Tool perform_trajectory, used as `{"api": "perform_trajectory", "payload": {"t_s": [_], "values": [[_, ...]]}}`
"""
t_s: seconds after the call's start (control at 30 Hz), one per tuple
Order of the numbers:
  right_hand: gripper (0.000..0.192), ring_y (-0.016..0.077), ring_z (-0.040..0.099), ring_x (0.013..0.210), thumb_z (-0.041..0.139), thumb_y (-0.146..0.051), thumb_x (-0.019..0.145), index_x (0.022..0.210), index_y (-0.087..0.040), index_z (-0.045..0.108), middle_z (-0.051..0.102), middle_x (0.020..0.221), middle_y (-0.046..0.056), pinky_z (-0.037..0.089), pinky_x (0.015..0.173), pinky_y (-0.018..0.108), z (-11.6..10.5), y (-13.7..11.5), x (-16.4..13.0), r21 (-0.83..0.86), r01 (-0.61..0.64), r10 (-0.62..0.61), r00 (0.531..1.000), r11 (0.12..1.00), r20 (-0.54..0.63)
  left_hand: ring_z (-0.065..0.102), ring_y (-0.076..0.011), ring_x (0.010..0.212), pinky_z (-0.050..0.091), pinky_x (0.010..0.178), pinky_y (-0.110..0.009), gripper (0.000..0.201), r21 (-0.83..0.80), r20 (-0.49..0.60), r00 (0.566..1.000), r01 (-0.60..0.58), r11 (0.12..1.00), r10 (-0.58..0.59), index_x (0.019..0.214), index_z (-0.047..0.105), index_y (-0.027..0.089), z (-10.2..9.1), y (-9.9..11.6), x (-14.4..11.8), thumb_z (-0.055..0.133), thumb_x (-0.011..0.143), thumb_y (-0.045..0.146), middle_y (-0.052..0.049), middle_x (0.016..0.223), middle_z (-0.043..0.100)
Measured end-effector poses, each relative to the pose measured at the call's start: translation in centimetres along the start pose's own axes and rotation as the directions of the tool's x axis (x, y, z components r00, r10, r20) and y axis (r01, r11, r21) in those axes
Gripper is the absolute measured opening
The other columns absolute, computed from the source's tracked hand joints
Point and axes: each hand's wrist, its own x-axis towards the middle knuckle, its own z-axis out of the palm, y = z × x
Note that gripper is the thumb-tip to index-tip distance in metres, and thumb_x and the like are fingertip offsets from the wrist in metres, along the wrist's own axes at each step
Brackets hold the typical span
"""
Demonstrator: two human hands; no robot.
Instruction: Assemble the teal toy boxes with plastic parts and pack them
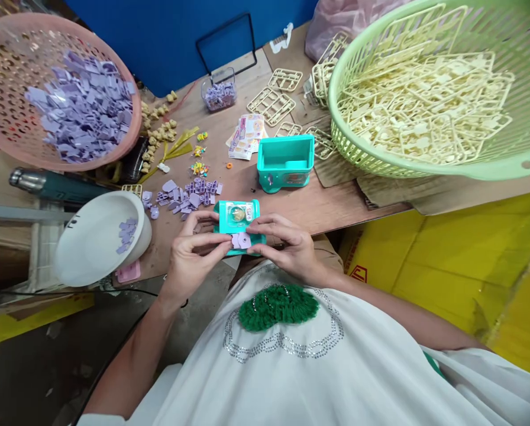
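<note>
A turquoise plastic toy shell (pixel 226 221) is held between my two hands at the table's front edge. Set in its upper part is a clear window with a round gold-coloured piece (pixel 237 213) behind it. Across its lower part lies a small light-purple plastic piece (pixel 241 240) with a dark round hole. My left hand (pixel 193 253) grips the shell's left side, thumb and index tips at the purple piece's left end. My right hand (pixel 291 247) closes on the shell's right side, fingertips at the purple piece's right end. The shell's underside is hidden.
Behind stands an open turquoise toy box (pixel 285 182). Loose purple parts (pixel 189 195) lie left of it, beyond a white bowl (pixel 65 260). A pink basket (pixel 129 142) holds purple pieces; a green basket (pixel 358 145) holds cream frames. Printed cards (pixel 246 137) lie mid-table.
</note>
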Motion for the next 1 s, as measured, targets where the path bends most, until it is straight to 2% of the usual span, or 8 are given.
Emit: {"api": "perform_trajectory", "payload": {"t_s": [0.13, 0.27, 0.4, 0.5, 0.6, 0.7, 0.83, 1.0], "values": [[0.016, 0.0191, 0.074, 0.101, 0.075, -0.024, 0.101, 0.115, -0.020, 0.082, 0.075, 0.114, 0.011, 0.066, 0.085, 0.034, 0.2, 0.5, 0.5, -0.001, 0.103, -0.103, 0.994, 0.995, 0.032, 0.077, -0.0190, 0.104, 0.069, 0.082, -0.028, 0.001, -0.023, -0.017, 0.997, 0.078, 0.997, -0.078, 0.084, 0.086, 0.024, -0.3, 0.0, 0.4, 0.086, 0.083, 0.025, -0.007, 0.124, 0.067], [0.010, 0.0195, 0.072, 0.099, 0.071, -0.023, 0.103, 0.108, -0.020, 0.080, 0.076, 0.111, 0.011, 0.065, 0.086, 0.038, 0.1, 0.5, 1.1, -0.064, 0.180, -0.175, 0.981, 0.982, 0.080, 0.076, -0.0214, 0.105, 0.069, 0.077, -0.027, 0.003, -0.050, 0.031, 0.988, 0.154, 0.987, -0.152, 0.082, 0.086, 0.023, -0.3, -0.2, 0.6, 0.087, 0.080, 0.026, -0.008, 0.120, 0.067], [0.010, 0.0196, 0.072, 0.099, 0.071, -0.022, 0.103, 0.108, -0.019, 0.079, 0.075, 0.111, 0.011, 0.065, 0.085, 0.038, -0.2, 0.5, 1.1, -0.053, 0.171, -0.166, 0.982, 0.984, 0.091, 0.076, -0.0198, 0.098, 0.067, 0.073, -0.026, 0.010, -0.123, 0.049, 0.971, 0.240, 0.963, -0.236, 0.081, 0.085, 0.021, 0.0, -0.6, 0.7, 0.089, 0.078, 0.030, -0.007, 0.112, 0.064], [0.014, 0.0198, 0.074, 0.101, 0.075, -0.025, 0.101, 0.113, -0.018, 0.079, 0.074, 0.112, 0.011, 0.065, 0.087, 0.036, -0.2, 0.7, 0.7, -0.014, 0.124, -0.123, 0.991, 0.992, 0.053, 0.074, -0.0218, 0.109, 0.066, 0.083, -0.028, 0.018, -0.202, 0.007, 0.966, 0.253, 0.946, -0.257, 0.082, 0.081, 0.019, 0.2, -0.9, 0.4, 0.090, 0.080, 0.034, -0.008, 0.115, 0.065], [0.021, 0.0202, 0.075, 0.102, 0.078, -0.027, 0.099, 0.118, -0.019, 0.079, 0.075, 0.113, 0.011, 0.065, 0.090, 0.035, 0.0, 0.8, 0.6, -0.006, 0.087, -0.086, 0.995, 0.996, 0.056, 0.069, -0.0241, 0.126, 0.064, 0.098, -0.033, 0.029, -0.329, -0.020, 0.970, 0.223, 0.917, -0.243, 0.099, 0.072, 0.021, 0.6, -1.2, -0.5, 0.089, 0.084, 0.040, -0.010, 0.133, 0.066], [0.023, 0.0218, 0.074, 0.103, 0.077, -0.028, 0.099, 0.121, -0.019, 0.077, 0.076, 0.112, 0.011, 0.064, 0.090, 0.037, 0.4, 0.6, 1.0, -0.053, 0.101, -0.097, 0.993, 0.994, 0.063, 0.072, -0.0220, 0.120, 0.064, 0.095, -0.032, 0.055, -0.329, -0.016, 0.973, 0.210, 0.921, -0.228, 0.123, 0.061, 0.026, 1.5, -1.5, -1.6, 0.091, 0.082, 0.045, -0.011, 0.144, 0.063], [0.023, 0.0252, 0.071, 0.099, 0.074, -0.033, 0.101, 0.119, -0.018, 0.077, 0.077, 0.108, 0.013, 0.061, 0.090, 0.046, 0.4, -0.3, 2.2, -0.204, 0.214, -0.192, 0.974, 0.955, 0.122, 0.075, -0.0192, 0.101, 0.064, 0.085, -0.029, 0.053, -0.358, -0.042, 0.961, 0.239, 0.902, -0.272, 0.125, 0.059, 0.024, 3.0, -2.7, -2.2, 0.081, 0.090, 0.057, -0.009, 0.119, 0.071], [0.019, 0.0282, 0.065, 0.101, 0.069, -0.031, 0.104, 0.116, -0.022, 0.080, 0.076, 0.105, 0.012, 0.057, 0.093, 0.054, -1.5, -1.4, 3.8, -0.288, 0.194, -0.130, 0.965, 0.938, 0.227, 0.075, -0.0192, 0.089, 0.062, 0.080, -0.030, 0.061, -0.533, 0.118, 0.932, 0.350, 0.771, -0.342, 0.121, 0.059, 0.022, 3.0, -5.2, 0.2, 0.084, 0.083, 0.063, -0.009, 0.109, 0.076]]}}
